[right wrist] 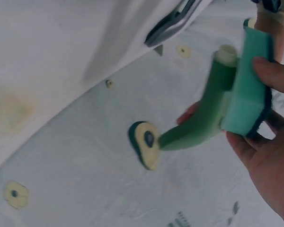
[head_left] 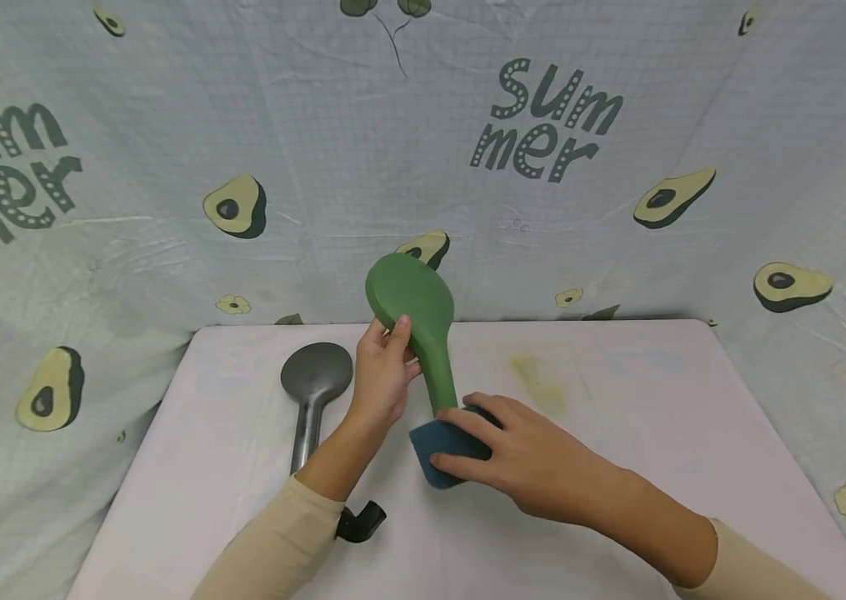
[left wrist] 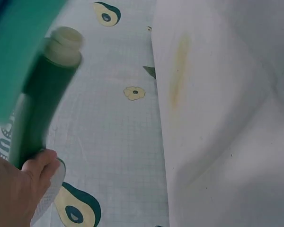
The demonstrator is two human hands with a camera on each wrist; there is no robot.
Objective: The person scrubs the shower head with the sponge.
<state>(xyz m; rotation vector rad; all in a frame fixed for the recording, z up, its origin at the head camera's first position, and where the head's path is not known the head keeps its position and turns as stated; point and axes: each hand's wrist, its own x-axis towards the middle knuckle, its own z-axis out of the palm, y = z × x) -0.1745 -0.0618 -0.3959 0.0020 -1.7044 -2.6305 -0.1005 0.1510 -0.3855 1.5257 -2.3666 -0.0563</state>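
Note:
A green shower head (head_left: 413, 310) is held upright over the white table (head_left: 618, 433), its round face turned away toward the backdrop. My left hand (head_left: 383, 372) grips its neck just below the head. My right hand (head_left: 513, 450) holds a teal-and-blue sponge (head_left: 443, 450) against the lower end of the handle. In the right wrist view the sponge (right wrist: 248, 90) lies flat against the green handle (right wrist: 206, 116), with my fingertips (right wrist: 274, 73) over it. The left wrist view shows the handle (left wrist: 40, 101) with its pale threaded end and the left hand (left wrist: 14, 189) round it.
A grey shower head (head_left: 312, 387) lies face down on the table at my left, its dark hose end (head_left: 360, 522) near my left sleeve. A yellowish stain (head_left: 538, 379) marks the table behind the hands. An avocado-print cloth (head_left: 167, 167) covers the back and sides.

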